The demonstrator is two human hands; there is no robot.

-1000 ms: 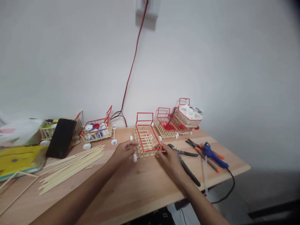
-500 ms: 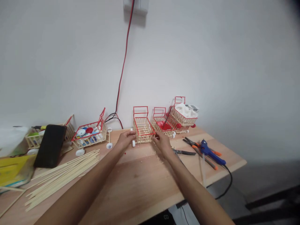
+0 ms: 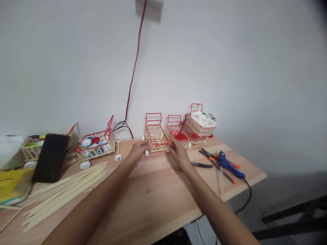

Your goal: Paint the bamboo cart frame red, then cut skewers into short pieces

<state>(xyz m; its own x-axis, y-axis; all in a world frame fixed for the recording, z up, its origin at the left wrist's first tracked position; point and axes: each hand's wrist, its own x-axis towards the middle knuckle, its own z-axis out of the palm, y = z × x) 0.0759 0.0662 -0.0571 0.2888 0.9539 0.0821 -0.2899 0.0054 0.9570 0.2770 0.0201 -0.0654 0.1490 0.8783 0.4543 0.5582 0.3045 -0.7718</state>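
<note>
A miniature shopping cart (image 3: pixel 156 136) made of thin wooden sticks, with a red rim, red handle frame and white wheels, stands near the wall with its basket empty. My left hand (image 3: pixel 138 149) is at its left side by the wheels, fingers bent against the stick wall. On the opposite side my right hand (image 3: pixel 178 153) has its fingertips closed at the front right corner, so the cart sits between both hands. A second small cart (image 3: pixel 176 133) with red contents stands just behind my right hand. The wheels on the right side are hidden by my fingers.
A fuller cart (image 3: pixel 200 124) stands at the right, another holding bottle caps (image 3: pixel 95 146) at the left. Wooden sticks (image 3: pixel 68 192) and a phone (image 3: pixel 51 158) lie left. Pliers (image 3: pixel 216 161) and a blue glue gun (image 3: pixel 231 165) lie near the table's right edge.
The view has shifted slightly. Both hands stay at the sides of the small cart, with the right fingers slightly repositioned at its front corner.
</note>
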